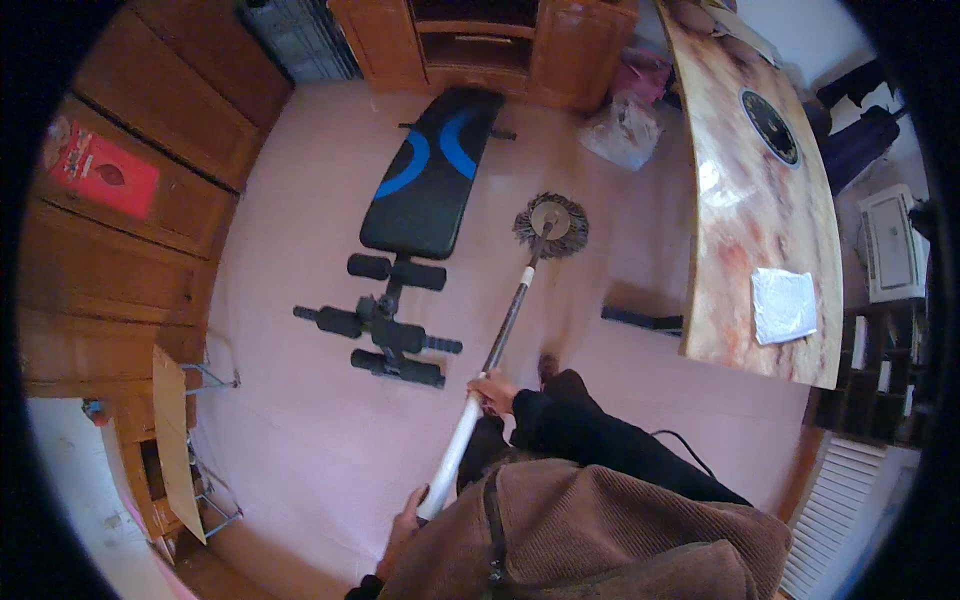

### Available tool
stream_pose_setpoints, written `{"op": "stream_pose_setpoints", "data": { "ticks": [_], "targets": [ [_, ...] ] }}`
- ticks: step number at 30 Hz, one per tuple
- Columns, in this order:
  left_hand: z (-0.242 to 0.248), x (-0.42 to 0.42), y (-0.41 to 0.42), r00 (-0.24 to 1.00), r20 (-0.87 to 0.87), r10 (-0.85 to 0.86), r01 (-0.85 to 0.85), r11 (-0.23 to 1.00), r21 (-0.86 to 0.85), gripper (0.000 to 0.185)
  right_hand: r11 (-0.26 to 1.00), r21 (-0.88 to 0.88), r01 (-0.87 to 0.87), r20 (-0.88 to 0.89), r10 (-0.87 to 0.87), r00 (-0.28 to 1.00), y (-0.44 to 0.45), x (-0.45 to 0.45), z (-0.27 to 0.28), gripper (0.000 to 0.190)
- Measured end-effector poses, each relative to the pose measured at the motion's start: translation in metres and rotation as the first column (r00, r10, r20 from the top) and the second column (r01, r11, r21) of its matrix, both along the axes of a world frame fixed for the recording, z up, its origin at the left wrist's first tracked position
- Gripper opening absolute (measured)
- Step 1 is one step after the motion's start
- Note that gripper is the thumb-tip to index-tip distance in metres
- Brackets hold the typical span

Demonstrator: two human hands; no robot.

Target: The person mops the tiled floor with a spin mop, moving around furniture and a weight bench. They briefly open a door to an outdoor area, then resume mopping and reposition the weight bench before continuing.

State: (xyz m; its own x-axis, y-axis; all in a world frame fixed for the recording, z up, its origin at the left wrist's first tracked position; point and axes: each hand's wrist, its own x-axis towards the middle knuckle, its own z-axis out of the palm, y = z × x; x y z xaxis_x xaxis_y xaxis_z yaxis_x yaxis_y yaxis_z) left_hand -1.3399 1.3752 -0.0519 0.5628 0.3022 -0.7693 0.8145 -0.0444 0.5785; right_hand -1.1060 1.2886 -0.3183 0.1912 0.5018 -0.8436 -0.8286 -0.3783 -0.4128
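Note:
A spin mop (508, 322) slants across the view, its round head of dark strands (574, 234) pressed flat on the pinkish floor (292, 450). My right hand (495, 391) grips the shaft about midway, where the white sleeve meets the dark patterned tube. Lower down, my left hand (406, 521) is wrapped around the top end of the white handle, near my brown jacket. Part of that end is hidden by the hand and the jacket.
A black and blue exercise bench (420, 180) with foam rollers stands left of the mop. On the right is a marble-patterned table (750, 217), its dark foot (641, 318) reaching out over the floor. A plastic bag (626, 135) lies beyond the mop. Wooden cabinets (135, 255) line the left wall, near a folding table (178, 442).

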Motion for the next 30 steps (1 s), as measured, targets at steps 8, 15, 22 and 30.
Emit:
{"op": "stream_pose_setpoints", "data": {
  "ticks": [8,15,22,30],
  "targets": [
    [-0.076,0.18,0.025,0.963,0.235,-0.132,0.085,0.976,0.201,0.064,0.995,-0.004,-0.101,0.409,0.094,0.908,0.046,0.193,-0.047,0.023],
    [-0.18,0.427,0.026,0.937,0.342,-0.075,0.02,0.986,0.163,0.061,0.998,-0.054,-0.043,0.811,0.069,0.581,0.047,0.351,-0.021,0.072],
    [-0.17,0.443,-0.022,0.979,0.175,0.103,-0.047,0.953,-0.299,0.068,0.985,-0.163,0.058,0.716,0.078,0.694,0.008,0.367,-0.043,0.078],
    [-0.094,0.272,0.025,0.942,0.006,-0.336,0.335,0.94,0.069,0.084,0.948,-0.009,0.318,0.401,-0.288,0.87,0.037,0.259,-0.058,0.056]
  ]
}}
